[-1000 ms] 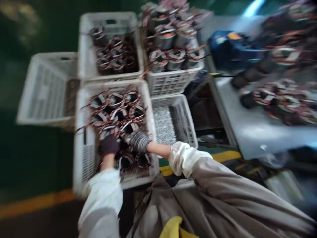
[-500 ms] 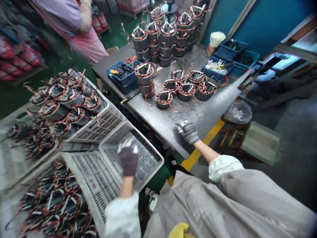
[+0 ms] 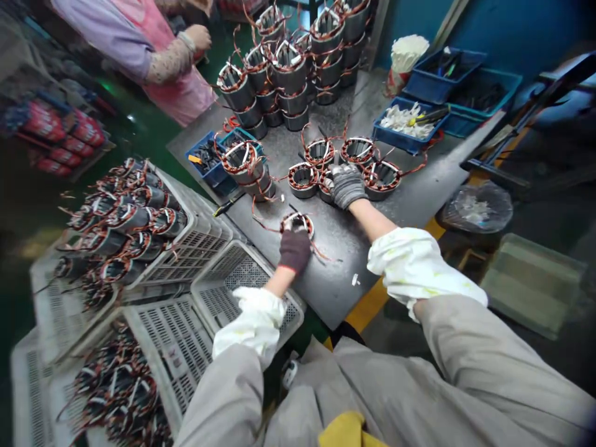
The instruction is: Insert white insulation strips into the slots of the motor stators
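Observation:
My left hand (image 3: 295,249), in a dark glove, has its fingers closed on the rim of a motor stator (image 3: 306,223) with copper windings, near the front of the metal table. My right hand (image 3: 348,186), in a grey striped glove, is closed over another stator (image 3: 325,194), partly hidden beneath it. Around that hand stand several more stators, among them one at the right (image 3: 382,180) and one at the left (image 3: 303,180). Two stacked stators (image 3: 244,166) rise to the left of my hands.
Tall stacks of stators (image 3: 291,81) stand at the back of the table (image 3: 326,285). Blue bins (image 3: 395,133) of small parts sit on both sides. Plastic crates (image 3: 205,239), some filled with stators, are at the left. Across the table stands a person in a pink apron (image 3: 172,87).
My left hand has gone from over the crate to the front stator on the table. My right hand has moved forward from the bare tabletop onto another stator. The view has shifted.

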Available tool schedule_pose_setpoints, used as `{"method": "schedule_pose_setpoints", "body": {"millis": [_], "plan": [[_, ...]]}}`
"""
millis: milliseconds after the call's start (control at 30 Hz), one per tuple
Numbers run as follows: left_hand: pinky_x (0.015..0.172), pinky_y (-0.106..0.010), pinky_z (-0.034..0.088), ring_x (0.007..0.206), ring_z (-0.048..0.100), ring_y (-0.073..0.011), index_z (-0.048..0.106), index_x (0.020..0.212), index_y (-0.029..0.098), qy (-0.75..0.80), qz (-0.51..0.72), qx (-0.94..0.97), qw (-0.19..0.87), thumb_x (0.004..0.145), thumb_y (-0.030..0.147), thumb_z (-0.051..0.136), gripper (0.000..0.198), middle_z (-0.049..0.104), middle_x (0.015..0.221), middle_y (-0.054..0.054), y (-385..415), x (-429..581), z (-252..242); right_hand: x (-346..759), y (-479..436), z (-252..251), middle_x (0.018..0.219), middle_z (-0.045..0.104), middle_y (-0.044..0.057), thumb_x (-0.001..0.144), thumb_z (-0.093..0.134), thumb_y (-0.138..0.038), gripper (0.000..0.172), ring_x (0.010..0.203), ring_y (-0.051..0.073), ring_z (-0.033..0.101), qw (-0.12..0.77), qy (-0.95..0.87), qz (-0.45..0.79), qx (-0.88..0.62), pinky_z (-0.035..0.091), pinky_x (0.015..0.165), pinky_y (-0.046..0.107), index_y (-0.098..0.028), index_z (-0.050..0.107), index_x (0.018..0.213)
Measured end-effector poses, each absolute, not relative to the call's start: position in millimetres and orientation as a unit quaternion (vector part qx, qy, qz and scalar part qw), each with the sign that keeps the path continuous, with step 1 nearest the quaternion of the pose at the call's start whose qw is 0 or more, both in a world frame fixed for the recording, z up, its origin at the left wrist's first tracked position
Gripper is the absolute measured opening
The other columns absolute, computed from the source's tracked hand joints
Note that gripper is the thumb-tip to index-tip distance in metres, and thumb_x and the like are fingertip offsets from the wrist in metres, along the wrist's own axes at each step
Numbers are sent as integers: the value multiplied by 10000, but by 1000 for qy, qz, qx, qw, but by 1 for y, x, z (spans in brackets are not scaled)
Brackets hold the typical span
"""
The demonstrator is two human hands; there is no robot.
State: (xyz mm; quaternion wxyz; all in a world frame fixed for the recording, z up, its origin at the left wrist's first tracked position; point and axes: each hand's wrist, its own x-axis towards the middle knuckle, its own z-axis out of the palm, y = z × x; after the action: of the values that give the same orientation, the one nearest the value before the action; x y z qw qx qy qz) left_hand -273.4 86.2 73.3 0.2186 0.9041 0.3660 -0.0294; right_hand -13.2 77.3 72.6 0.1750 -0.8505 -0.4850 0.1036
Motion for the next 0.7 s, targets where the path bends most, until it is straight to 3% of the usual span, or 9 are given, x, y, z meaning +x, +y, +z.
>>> {"method": "schedule_pose_setpoints", "body": {"millis": [100, 233, 333, 400, 467, 533, 600, 700], "plan": [[1289, -617, 486, 1462, 661, -483, 857, 1190, 104, 330, -128, 915, 192, 957, 332, 808, 329, 789, 1375, -307, 34, -313, 65, -13, 90, 60, 1470, 734, 338, 1137, 465, -598, 743, 1486, 508, 607, 97, -524, 146, -834, 327, 1340, 727, 26, 694, 1469], [1253, -608, 524, 1273, 761, -453, 879, 1042, 144, 300, -169, 910, 231, 905, 296, 853, 206, 849, 1097, -245, -6, -347, 60, -40, 60, 49, 1488, 713, 362, 1074, 538, -793, 853, 1506, 574, 576, 60, -543, 175, -819, 346, 1304, 780, -19, 753, 1360], [1289, -620, 499, 1210, 785, -427, 860, 922, 205, 391, -76, 865, 306, 851, 378, 919, 196, 853, 997, -175, -6, -362, 60, -76, 13, 44, 1504, 695, 368, 976, 698, -817, 836, 1496, 602, 577, 87, -525, 216, -819, 380, 1293, 782, -56, 776, 1312], [1285, -621, 511, 1206, 793, -428, 845, 887, 222, 500, 48, 754, 423, 770, 447, 983, 289, 851, 950, -143, 2, -371, 62, -103, -19, 40, 1487, 704, 360, 896, 821, -782, 803, 1493, 608, 577, 134, -503, 241, -819, 379, 1305, 783, -83, 787, 1289], [1215, -608, 584, 1192, 812, -414, 852, 983, 213, 570, 150, 604, 536, 789, 549, 944, 399, 869, 1010, -140, 7, -381, 66, -128, -47, 35, 1472, 716, 347, 841, 895, -737, 773, 1500, 604, 570, 182, -485, 254, -817, 360, 1328, 781, -107, 795, 1277], [1140, -586, 647, 1233, 819, -392, 846, 1168, 191, 594, 221, 455, 626, 899, 695, 774, 575, 878, 1175, -166, 1, -393, 74, -144, -69, 32, 1434, 747, 317, 845, 894, -726, 712, 1493, 585, 576, 217, -477, 257, -812, 343, 1344, 784, -143, 805, 1244], [1126, -576, 661, 1333, 791, -370, 806, 1344, 194, 594, 269, 331, 682, 976, 816, 550, 766, 848, 1354, -177, -14, -407, 86, -147, -85, 34, 1369, 783, 276, 877, 843, -755, 644, 1471, 562, 594, 227, -485, 257, -804, 335, 1341, 803, -179, 813, 1163], [1136, -603, 649, 1427, 742, -370, 740, 1507, 238, 594, 292, 241, 709, 982, 900, 390, 914, 789, 1511, -164, -47, -430, 106, -133, -101, 40, 1195, 815, 246, 882, 791, -779, 575, 1364, 546, 661, 207, -483, 264, -809, 382, 1301, 820, -209, 780, 947]]}}
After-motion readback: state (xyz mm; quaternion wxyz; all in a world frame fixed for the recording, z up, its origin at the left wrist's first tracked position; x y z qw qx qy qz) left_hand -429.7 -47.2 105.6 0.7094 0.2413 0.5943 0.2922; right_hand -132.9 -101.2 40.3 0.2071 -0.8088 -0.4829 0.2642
